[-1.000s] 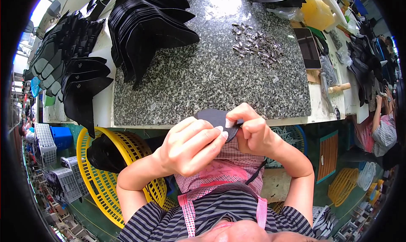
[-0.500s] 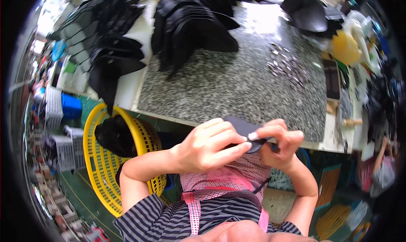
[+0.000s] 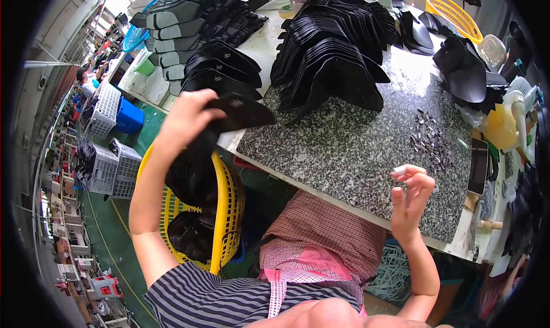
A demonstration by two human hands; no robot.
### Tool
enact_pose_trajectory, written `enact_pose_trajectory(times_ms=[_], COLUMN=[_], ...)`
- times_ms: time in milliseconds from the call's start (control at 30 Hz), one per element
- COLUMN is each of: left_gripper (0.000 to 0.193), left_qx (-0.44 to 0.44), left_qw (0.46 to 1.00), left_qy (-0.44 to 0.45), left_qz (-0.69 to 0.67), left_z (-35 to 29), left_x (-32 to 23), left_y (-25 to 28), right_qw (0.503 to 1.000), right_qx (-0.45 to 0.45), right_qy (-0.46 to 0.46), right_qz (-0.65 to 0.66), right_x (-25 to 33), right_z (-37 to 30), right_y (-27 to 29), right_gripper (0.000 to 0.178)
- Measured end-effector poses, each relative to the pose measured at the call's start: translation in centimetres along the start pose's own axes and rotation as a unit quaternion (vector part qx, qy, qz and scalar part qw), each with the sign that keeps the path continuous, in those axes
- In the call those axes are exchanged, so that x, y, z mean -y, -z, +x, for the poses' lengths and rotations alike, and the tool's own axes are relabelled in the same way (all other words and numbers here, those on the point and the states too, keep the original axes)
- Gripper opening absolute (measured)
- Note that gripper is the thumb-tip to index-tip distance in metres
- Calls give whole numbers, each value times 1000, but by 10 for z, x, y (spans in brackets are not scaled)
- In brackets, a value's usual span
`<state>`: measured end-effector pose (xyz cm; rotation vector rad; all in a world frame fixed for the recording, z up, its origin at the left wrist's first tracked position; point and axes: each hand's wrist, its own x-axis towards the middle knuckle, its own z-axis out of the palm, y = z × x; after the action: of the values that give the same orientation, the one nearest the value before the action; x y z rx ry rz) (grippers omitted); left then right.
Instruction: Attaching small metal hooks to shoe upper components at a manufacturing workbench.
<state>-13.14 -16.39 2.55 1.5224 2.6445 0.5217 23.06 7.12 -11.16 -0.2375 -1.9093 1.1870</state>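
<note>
Left fingers: the left hand (image 3: 186, 118) is curled tight around a flat black piece (image 3: 240, 113), which juts out past the knuckles.
Right fingers: the right hand (image 3: 409, 199) is empty, fingers spread and loosely bent.
Below left fingers: yellow basket (image 3: 229, 207) holding dark pieces.
Beyond right fingers: small metal parts (image 3: 429, 136) on the granite table (image 3: 344, 150).
Far side: black stacks (image 3: 332, 53).

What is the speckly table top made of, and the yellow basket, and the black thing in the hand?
Table top: looks like polished granite, grey-speckled. Yellow basket: likely moulded plastic, with slotted walls. Black piece in the left hand: matte, thin, maybe leather or synthetic; blurred.
</note>
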Motion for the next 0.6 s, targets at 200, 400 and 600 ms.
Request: enact_pose_trajectory(times_ms=[200, 400, 600], left_gripper=[40, 117, 82], left_qx=[-194, -109, 26], left_qw=[936, 982, 977], left_qy=[-68, -13, 122], left_qz=[287, 152, -171], left_z=[60, 114, 119], left_x=[85, 165, 130], left_y=[-11, 10, -15], right_qw=[996, 983, 961], right_qx=[3, -21, -76], right_qy=[-72, -91, -132], right_qz=[-56, -159, -233], right_x=[-11, -17, -37], right_z=[-8, 3, -10], right_y=[36, 73, 97], right_gripper=[15, 14, 10])
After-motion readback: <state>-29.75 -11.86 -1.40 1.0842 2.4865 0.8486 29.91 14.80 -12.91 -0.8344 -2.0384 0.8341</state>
